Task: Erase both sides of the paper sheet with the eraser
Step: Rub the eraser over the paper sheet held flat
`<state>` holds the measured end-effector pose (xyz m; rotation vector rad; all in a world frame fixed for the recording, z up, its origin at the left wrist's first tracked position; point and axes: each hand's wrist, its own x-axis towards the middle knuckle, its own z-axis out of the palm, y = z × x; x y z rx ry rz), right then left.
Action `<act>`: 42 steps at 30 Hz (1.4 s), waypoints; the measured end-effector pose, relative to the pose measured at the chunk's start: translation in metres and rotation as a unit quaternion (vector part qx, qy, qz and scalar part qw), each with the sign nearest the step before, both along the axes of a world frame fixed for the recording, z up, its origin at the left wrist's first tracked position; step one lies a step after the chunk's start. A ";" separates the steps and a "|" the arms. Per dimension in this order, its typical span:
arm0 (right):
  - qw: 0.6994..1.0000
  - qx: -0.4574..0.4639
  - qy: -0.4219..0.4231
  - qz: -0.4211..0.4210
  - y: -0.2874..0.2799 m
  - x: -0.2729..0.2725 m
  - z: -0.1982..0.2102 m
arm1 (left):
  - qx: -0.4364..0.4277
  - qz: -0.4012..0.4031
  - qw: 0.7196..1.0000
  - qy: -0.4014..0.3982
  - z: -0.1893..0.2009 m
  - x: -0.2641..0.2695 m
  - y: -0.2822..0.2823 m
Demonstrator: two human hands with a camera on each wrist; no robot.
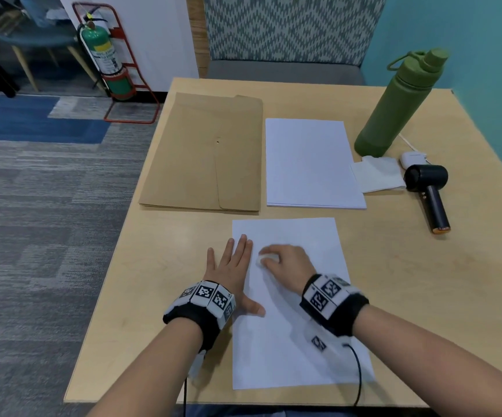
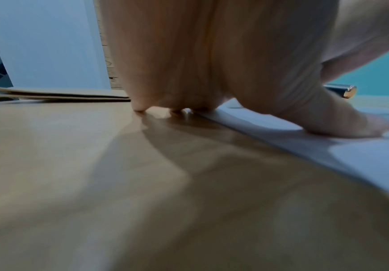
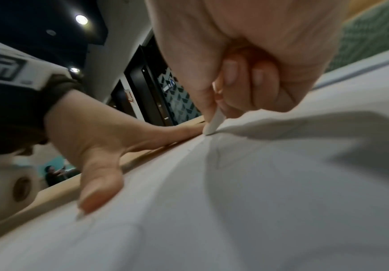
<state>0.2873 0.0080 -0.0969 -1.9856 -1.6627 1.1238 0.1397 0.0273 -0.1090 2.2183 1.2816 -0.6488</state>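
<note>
A white paper sheet (image 1: 291, 320) lies flat at the table's near edge. My left hand (image 1: 231, 266) lies flat with straight, spread fingers across the sheet's left edge, thumb (image 2: 360, 124) pressing on the paper (image 2: 351, 155). My right hand (image 1: 285, 263) is curled around a small white eraser (image 1: 260, 260), whose tip touches the sheet near its upper left. In the right wrist view the eraser (image 3: 213, 124) is pinched between thumb and fingers against the paper (image 3: 258, 201), with the left hand (image 3: 110, 139) beside it. Faint pencil lines show on the sheet.
A tan envelope (image 1: 204, 155) and a stack of white paper (image 1: 309, 164) lie further back on the wooden table (image 1: 424, 281). At the right stand a green bottle (image 1: 394, 106), a tissue (image 1: 376, 176), a white case (image 1: 413, 159) and a dark handheld fan (image 1: 430, 191).
</note>
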 end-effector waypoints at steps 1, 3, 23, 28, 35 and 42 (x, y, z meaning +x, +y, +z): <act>1.000 0.010 -0.008 -0.018 0.006 0.002 0.000 | 0.000 0.002 1.000 -0.003 0.000 0.000 0.000; 0.999 0.008 -0.017 -0.027 0.007 0.003 -0.003 | 0.004 0.005 1.000 -0.021 0.003 -0.004 0.003; 1.000 -0.020 0.009 0.012 -0.010 -0.020 -0.003 | -0.012 -0.025 0.999 -0.030 0.006 -0.015 0.013; 0.997 -0.049 0.005 0.059 -0.009 -0.017 0.000 | -0.014 -0.028 0.999 -0.035 0.006 -0.016 0.013; 0.997 -0.041 0.016 0.061 -0.026 -0.019 0.002 | -0.017 -0.028 0.999 -0.031 0.005 -0.016 0.013; 0.999 -0.023 0.030 0.009 -0.004 -0.011 0.007 | -0.017 -0.029 0.999 -0.035 0.005 -0.016 0.013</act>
